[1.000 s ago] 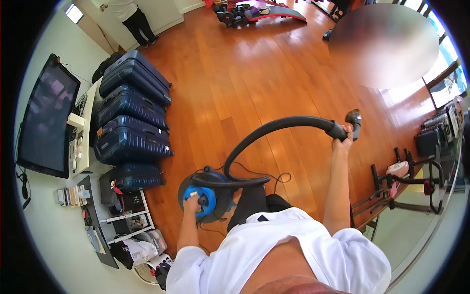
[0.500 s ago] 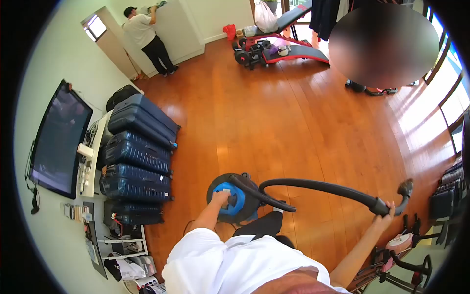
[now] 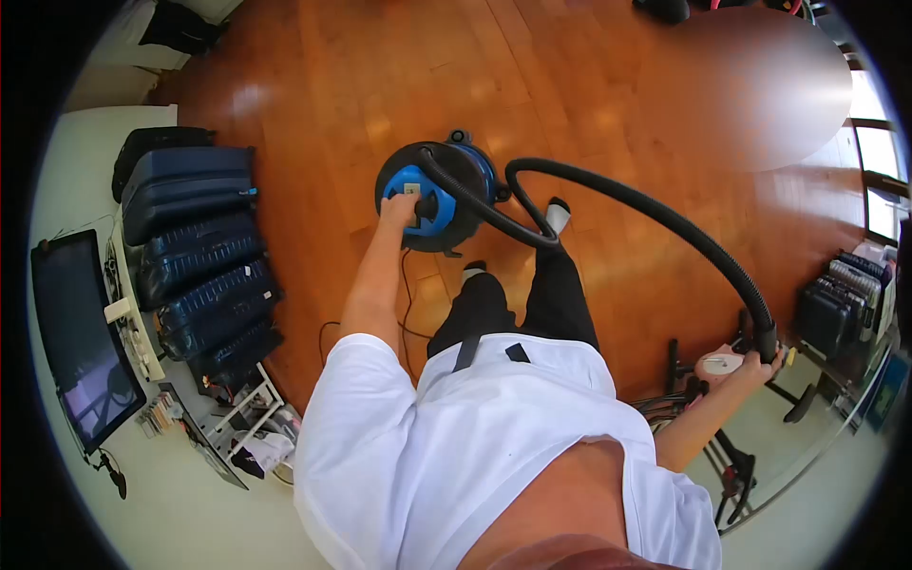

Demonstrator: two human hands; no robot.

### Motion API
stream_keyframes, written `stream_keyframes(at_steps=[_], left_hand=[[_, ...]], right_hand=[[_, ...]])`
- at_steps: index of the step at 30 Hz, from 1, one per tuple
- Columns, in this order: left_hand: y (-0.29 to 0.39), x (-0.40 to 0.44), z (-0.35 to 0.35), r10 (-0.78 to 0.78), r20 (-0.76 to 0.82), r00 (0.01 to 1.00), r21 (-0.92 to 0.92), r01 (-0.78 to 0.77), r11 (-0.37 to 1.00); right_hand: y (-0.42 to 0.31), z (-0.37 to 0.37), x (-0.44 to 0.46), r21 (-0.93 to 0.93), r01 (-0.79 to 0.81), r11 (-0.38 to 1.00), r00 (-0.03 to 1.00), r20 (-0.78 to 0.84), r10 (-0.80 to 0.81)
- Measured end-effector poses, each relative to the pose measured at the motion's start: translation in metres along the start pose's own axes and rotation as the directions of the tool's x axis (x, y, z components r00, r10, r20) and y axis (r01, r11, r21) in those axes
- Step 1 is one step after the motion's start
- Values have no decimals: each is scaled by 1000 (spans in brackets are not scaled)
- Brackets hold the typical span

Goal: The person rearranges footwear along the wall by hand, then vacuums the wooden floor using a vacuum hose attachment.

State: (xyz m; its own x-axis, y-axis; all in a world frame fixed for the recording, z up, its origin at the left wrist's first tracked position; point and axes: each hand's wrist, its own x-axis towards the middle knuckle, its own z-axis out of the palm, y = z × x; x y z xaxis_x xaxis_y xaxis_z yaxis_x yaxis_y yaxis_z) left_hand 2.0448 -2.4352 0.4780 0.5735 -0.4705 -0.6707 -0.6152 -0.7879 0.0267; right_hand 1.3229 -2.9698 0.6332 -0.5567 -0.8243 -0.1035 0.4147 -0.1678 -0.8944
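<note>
A black and blue vacuum cleaner (image 3: 465, 223) stands on the wooden floor ahead of my feet. My left hand (image 3: 401, 209) is closed on the handle at its blue top. From the canister a black hose (image 3: 655, 207) loops out to the right and bends down. Its end piece is in my right hand (image 3: 763, 366), whose fingers are wrapped round it near the exercise equipment. The brush head seen earlier cannot be made out here. A thin black cable (image 3: 407, 304) lies on the floor behind the canister.
Dark blue suitcases (image 3: 204, 247) stand in a row at left, beside a television (image 3: 87, 337). A white shelf frame (image 3: 256, 408) is nearer. Exercise equipment (image 3: 727, 465) and more suitcases (image 3: 831, 309) are at right. Part of a person in black trousers (image 3: 180, 28) shows at top left.
The view has tilted down and turned. The vacuum cleaner now appears farther ahead of my body, with my left hand still on it. My right hand has swung back and down with the hose end.
</note>
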Motion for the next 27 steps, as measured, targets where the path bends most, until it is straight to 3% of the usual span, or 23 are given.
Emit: stream_keyframes(at_steps=[2,3,6,7,9,12,21,24,27], left_hand=[[30,19,-22,-18,25,1000,0,18,1000],[44,29,-33,-26,37,999,10,26,1000],[75,69,-41,-44,45,998,-4,44,999],[79,80,-43,-52,54,997,-15,53,998],[88,100,-51,-75,81,994,-56,79,995],[94,128,-53,-122,99,988,-114,133,985],[93,184,-52,-283,147,948,-363,318,876],[93,198,-45,-339,143,930,-449,367,815],[86,220,-47,-356,140,924,-492,377,785]], right_hand=[[-20,53,28,274,-195,942,970,-86,226],[-23,95,0,77,-116,990,991,-57,121],[-3,149,38,82,-187,979,976,128,175],[3,164,37,83,-270,959,926,295,235],[14,218,7,36,-427,904,732,601,321],[73,266,27,33,-450,892,695,641,327],[243,461,-14,26,-506,862,786,426,449],[293,523,-29,35,-390,920,889,273,367],[326,570,-12,-11,-356,934,880,334,339]])
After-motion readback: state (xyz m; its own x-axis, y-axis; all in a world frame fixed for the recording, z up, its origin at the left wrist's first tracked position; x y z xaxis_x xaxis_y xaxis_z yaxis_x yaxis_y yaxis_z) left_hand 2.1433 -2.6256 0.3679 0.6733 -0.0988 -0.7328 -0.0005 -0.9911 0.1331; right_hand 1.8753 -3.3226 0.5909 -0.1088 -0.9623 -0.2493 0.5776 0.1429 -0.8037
